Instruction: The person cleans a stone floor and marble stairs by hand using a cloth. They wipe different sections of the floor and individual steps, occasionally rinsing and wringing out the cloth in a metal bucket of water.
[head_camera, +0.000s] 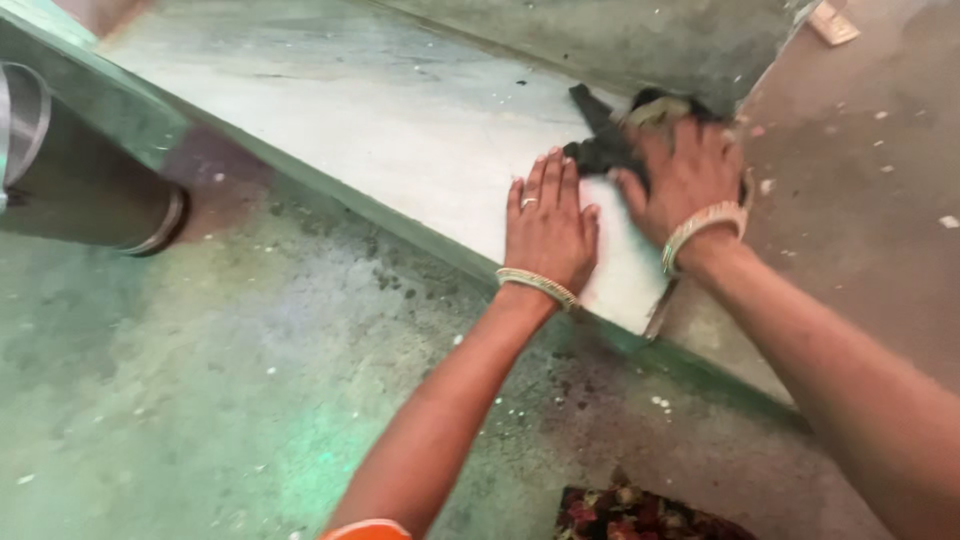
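Dark cloth (600, 140), bunched in the far corner of the pale stone ledge (380, 120), long axis running away from the viewer — right hand (685, 170) lies on it, fingers curled down over the bundle. Left hand (548, 225) rests flat just beside, fingers together, empty — cloth just beyond its fingertips. Grey floor (200, 380) below.

A: Raised slab (380, 110) runs from upper left down to centre right of the frame, floor (200, 380) below it.

B: Both hands on the slab's right end: left hand (547, 225) flat near the edge, right hand (685, 170) just right of it, on a cloth (605, 140).

A: Metal vessel (80, 170) far left on the floor; patterned fabric (640, 515) at the bottom edge.
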